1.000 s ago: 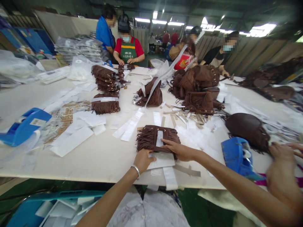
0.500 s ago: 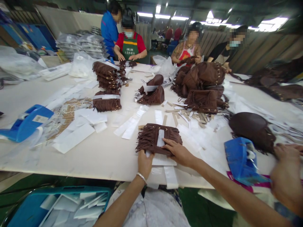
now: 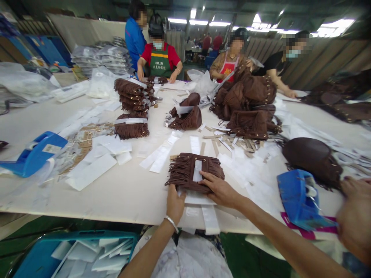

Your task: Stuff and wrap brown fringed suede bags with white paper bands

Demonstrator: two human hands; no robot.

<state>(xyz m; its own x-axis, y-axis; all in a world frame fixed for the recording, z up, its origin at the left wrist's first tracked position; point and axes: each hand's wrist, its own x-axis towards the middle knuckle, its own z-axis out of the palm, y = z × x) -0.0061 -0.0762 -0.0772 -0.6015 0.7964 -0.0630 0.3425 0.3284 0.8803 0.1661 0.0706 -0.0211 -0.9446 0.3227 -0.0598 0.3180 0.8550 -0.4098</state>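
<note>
Left hand (image 3: 175, 201) straightened, fingers now at fringed bag (image 3: 185, 173) edge — co-worker (image 3: 228, 63) opposite raised clear plastic (image 3: 222, 83).

A broad pale surface (image 3: 121, 193) fills the hall. Beyond its far edge stands a white partition wall (image 3: 87, 33). Above it, strip lights (image 3: 199, 22) glow under a dark ceiling (image 3: 162, 7). Below its near edge lies a green floor (image 3: 246, 255).

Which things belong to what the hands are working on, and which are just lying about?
In use: left hand, at the near edge of the brown fringed suede bag; right hand, flat on it; white paper strip across the bag; white paper sheet under it.
Lying about: blue plastic tape dispenser at right; stack of brown fringed bags; round brown leather bag; loose white paper strips.
</note>
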